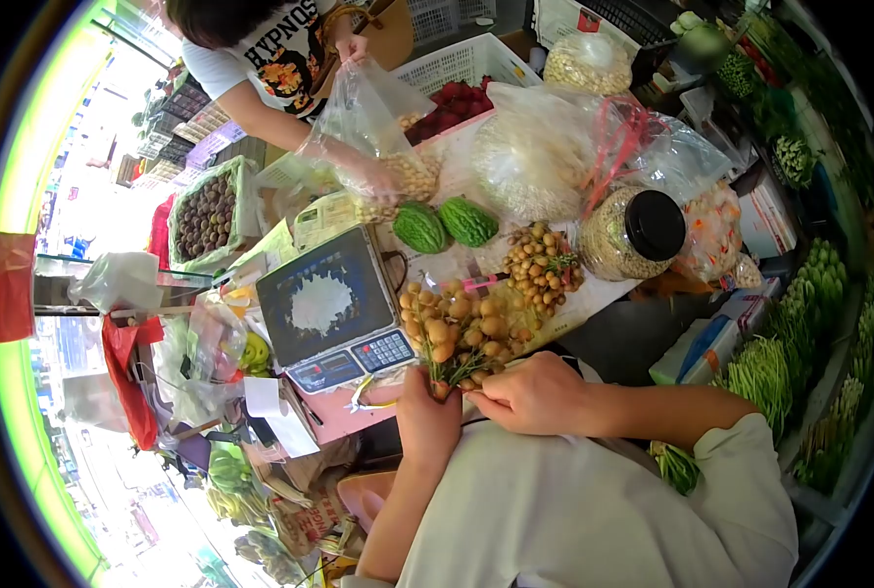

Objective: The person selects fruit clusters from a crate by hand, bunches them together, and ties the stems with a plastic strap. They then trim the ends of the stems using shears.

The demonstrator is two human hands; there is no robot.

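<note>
My left hand [429, 419] is closed around the stems of a bunch of longans [466, 328], which fans out upward over the table's near edge. My right hand [540, 394] is beside it, thumb and fingers pinched together at the lower stems and fruit of the same bunch. Just beyond lies a second longan bunch [543, 269]. Two green bitter melons [445, 225] rest farther back. To the left of the fruit is a digital scale [329, 304] with a bright patch on its dark plate. A pair of clippers [368, 394] lies by its keypad.
Across the table a person [261, 88] reaches into a clear plastic bag [364, 113] over pale round goods. A black-lidded jar [643, 230] and filled plastic bags [535, 157] stand right. A crate of dark round fruit [207, 211] is at left; green vegetables [765, 377] line the right.
</note>
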